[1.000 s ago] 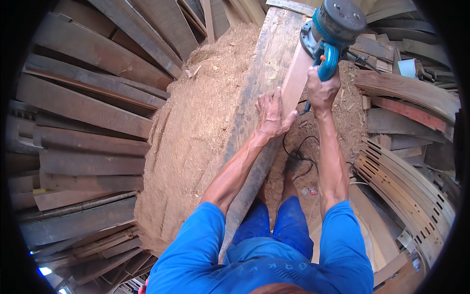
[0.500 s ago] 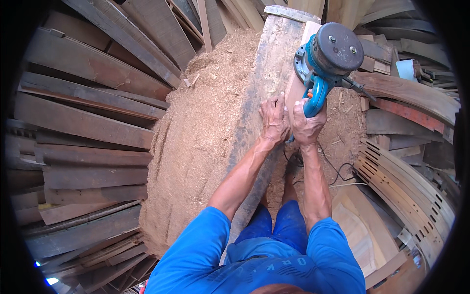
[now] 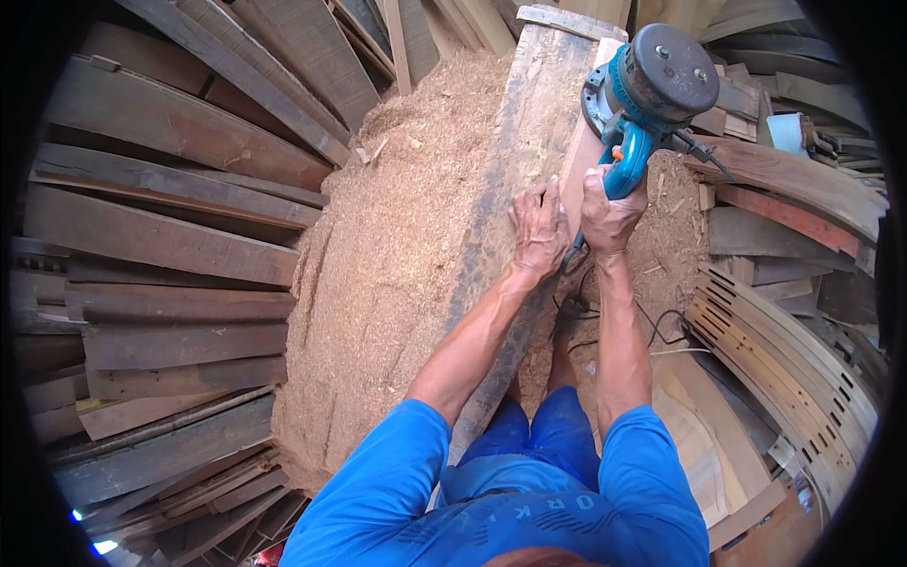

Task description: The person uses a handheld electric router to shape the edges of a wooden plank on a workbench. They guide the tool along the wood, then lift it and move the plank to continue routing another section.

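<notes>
Nearest to you, your two forearms run up from blue short sleeves. To your right lies a stack of curved, pale wooden slats (image 3: 784,369), and a thin dark cord (image 3: 605,317) loops over the sawdust between your arms. No package or sign shows clearly; only a small pale blue-white object (image 3: 784,132) sits among the boards at the far right, too small to tell what it is.

Your left hand (image 3: 540,230) lies palm down on the long, weathered grey wooden beam (image 3: 515,189), fingers a little spread and pressed flat beside a narrow, pale reddish plank (image 3: 578,170) that lies along the beam's right side. Your right hand (image 3: 609,213) is just beside it, fingers wrapped tight round the handle of the teal electric power tool with a round dark grey motor cap (image 3: 652,90).

The tool sits on the plank, just beyond your right hand, near the beam's far end, tilted toward you. Left of the beam spreads a broad heap of tan sawdust (image 3: 397,255), and beyond it dark, rough stacked timber boards (image 3: 179,217) fan out.
</notes>
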The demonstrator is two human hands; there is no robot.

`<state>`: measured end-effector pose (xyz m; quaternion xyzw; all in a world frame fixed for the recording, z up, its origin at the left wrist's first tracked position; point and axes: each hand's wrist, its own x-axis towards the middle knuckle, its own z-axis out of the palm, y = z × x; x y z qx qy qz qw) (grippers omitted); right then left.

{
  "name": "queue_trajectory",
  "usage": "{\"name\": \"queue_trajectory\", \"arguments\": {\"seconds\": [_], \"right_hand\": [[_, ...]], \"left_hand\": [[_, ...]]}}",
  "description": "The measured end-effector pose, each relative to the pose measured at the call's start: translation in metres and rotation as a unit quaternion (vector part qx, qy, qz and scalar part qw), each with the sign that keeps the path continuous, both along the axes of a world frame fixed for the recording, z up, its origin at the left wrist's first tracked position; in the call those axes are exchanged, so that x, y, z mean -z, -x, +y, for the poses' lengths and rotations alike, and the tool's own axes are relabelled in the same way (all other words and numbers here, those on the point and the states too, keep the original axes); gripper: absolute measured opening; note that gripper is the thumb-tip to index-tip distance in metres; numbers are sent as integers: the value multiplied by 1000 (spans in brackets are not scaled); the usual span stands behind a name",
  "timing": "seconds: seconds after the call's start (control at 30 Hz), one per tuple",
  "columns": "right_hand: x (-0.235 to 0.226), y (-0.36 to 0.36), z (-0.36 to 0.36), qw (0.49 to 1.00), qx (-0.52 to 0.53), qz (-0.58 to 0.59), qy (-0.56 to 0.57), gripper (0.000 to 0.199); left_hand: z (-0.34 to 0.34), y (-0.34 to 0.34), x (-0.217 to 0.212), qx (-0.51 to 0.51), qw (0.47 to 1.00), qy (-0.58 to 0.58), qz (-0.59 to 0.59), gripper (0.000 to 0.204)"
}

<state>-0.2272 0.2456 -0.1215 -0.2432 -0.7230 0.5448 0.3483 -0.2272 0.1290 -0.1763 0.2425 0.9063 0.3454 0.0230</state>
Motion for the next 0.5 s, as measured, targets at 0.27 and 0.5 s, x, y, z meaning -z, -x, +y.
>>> {"name": "queue_trajectory", "arguments": {"seconds": [0.27, 0.5], "right_hand": [[5, 46, 45, 998, 13, 4, -56, 37], [12, 65, 65, 1000, 5, 8, -20, 37]], "left_hand": [[1, -1, 2, 1, 1000, -4, -4, 51], [0, -1, -1, -3, 1000, 2, -10, 49]]}}
